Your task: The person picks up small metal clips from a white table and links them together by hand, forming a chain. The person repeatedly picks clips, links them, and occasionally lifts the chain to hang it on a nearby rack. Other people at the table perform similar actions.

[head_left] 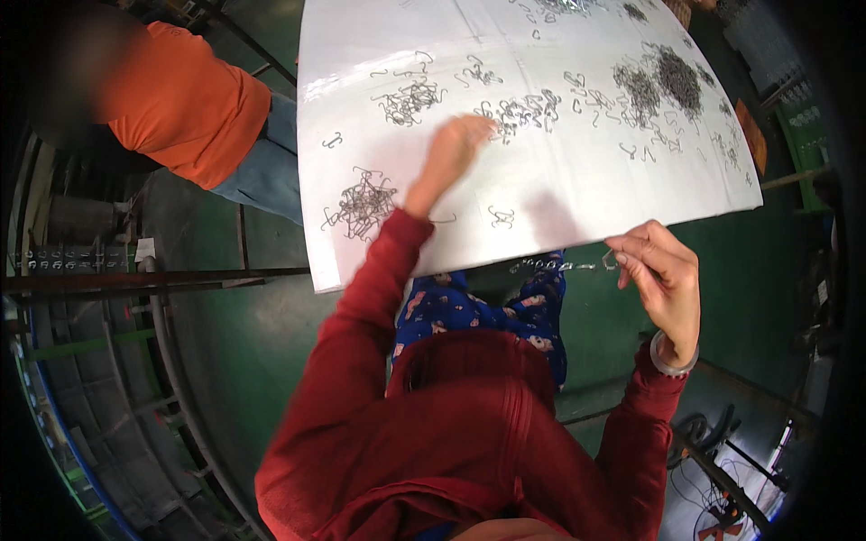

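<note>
Metal hooks [363,204] lie in loose heaps across the white surface [559,194], most unlinked; the left hand [456,149] reaches, fingers curled, toward a far heap while the right hand [658,275] pinches a short linked chain [559,265] at the near edge

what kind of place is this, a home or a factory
Likely a small factory floor: heaps of small bent metal wire hooks lie on a white work table, above a green painted floor, with dark metal racks nearby.

Single head-worn fisheye view, aimed steeply down over the white desk [559,194]; hands seen close, edges bent.
</note>
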A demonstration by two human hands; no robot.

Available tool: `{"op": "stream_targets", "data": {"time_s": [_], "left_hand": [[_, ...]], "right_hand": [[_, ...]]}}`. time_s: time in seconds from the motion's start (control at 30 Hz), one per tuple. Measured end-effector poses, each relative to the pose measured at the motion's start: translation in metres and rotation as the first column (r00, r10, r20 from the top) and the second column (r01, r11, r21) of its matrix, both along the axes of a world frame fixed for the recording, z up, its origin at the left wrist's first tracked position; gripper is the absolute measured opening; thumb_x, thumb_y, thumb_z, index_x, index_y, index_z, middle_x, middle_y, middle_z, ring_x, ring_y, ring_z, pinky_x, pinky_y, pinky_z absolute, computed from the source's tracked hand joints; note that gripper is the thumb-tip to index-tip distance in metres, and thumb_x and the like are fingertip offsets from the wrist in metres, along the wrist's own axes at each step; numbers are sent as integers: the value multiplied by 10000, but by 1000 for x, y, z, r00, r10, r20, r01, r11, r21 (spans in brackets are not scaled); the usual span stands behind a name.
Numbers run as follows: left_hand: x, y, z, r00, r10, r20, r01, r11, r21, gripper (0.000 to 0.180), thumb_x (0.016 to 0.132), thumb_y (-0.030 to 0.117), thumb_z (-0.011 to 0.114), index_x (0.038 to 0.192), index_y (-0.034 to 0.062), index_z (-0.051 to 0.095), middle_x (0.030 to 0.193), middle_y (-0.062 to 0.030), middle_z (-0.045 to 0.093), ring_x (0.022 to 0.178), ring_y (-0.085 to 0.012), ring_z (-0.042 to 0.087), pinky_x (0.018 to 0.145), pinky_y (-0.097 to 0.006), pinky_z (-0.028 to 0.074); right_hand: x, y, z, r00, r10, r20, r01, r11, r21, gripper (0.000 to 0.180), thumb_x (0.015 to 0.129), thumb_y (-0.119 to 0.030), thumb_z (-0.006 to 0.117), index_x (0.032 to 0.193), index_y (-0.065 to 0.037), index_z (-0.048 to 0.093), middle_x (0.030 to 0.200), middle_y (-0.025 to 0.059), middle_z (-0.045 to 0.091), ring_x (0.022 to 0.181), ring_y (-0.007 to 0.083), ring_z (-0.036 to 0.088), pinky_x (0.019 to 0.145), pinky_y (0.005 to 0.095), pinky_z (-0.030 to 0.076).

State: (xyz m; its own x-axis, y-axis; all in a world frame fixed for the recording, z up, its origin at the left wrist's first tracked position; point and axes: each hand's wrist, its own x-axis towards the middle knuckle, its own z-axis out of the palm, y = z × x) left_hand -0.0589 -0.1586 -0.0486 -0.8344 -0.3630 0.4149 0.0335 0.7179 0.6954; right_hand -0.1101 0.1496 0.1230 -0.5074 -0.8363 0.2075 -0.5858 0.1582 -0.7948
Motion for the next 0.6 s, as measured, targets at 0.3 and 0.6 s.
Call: {"op": "stream_targets", "data": {"time_s": [0.3,0.6], "left_hand": [[2,-70,-58,956,91,280,54,881,-470,99,856,79,590,861,12,664,862,-162,643,821,-349,625,742,-429,507],[-21,-79,-49,913,46,405,224,773,-593,146,861,100,552,982,44,612,913,-188,628,860,-359,632,749,-451,512]], "right_hand": [[5,15,-21,975,-136,178,141,990,-16,309,828,103,599,1114,5,663,836,60,609,653,95,582,580,227,470],[-1,24,-34,929,-230,291,252,967,-41,165,845,2,680,1009,12,666,865,39,669,732,80,615,622,226,503]]}}
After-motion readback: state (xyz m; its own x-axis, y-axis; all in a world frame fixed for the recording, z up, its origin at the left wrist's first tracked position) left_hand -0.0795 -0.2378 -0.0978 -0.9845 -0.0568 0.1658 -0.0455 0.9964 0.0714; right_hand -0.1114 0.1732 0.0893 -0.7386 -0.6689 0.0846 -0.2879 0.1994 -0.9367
